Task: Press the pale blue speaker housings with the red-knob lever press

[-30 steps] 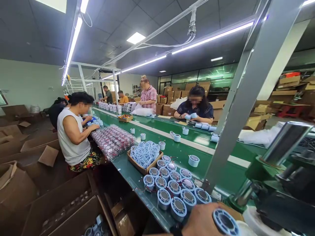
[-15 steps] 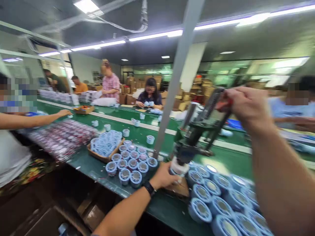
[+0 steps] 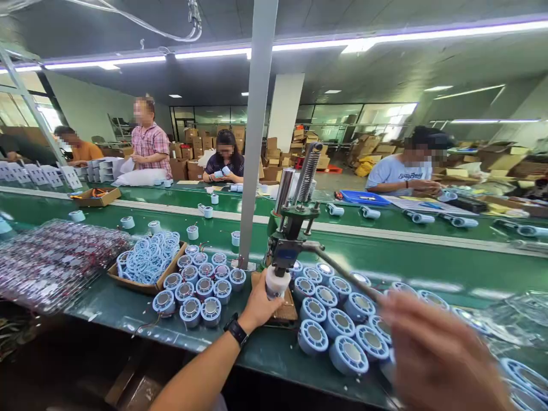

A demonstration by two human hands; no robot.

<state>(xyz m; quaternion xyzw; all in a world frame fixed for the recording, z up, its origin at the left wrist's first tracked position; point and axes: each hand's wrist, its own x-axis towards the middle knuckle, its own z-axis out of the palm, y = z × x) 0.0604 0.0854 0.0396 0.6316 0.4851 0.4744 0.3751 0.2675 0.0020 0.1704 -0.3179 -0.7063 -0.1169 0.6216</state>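
Note:
A bench hand press (image 3: pixel 291 251) stands in front of me, its white ram tip (image 3: pixel 277 279) lowered. My left hand (image 3: pixel 260 302), with a black wristband, is wrapped round a small round housing under that tip; hand and tip mostly hide the housing. My right hand (image 3: pixel 440 348) is smeared by motion at the outer end of the press lever (image 3: pixel 342 271), closed round it. The lever slopes down to the right. Several light blue round housings with grey discs (image 3: pixel 351 355) stand right of the press. More such housings (image 3: pixel 190 311) are grouped on its left.
A cardboard tray of blue rings (image 3: pixel 149 260) lies left of the housings, beside a layer of wired parts (image 3: pixel 55 257). A grey post (image 3: pixel 252 142) rises behind the press. The green conveyor (image 3: pixel 428 245) carries scattered parts; several people sit or stand beyond it.
My right hand has swung the press lever from raised to low on the right. My left hand stays at the press base. The view has turned right and levelled.

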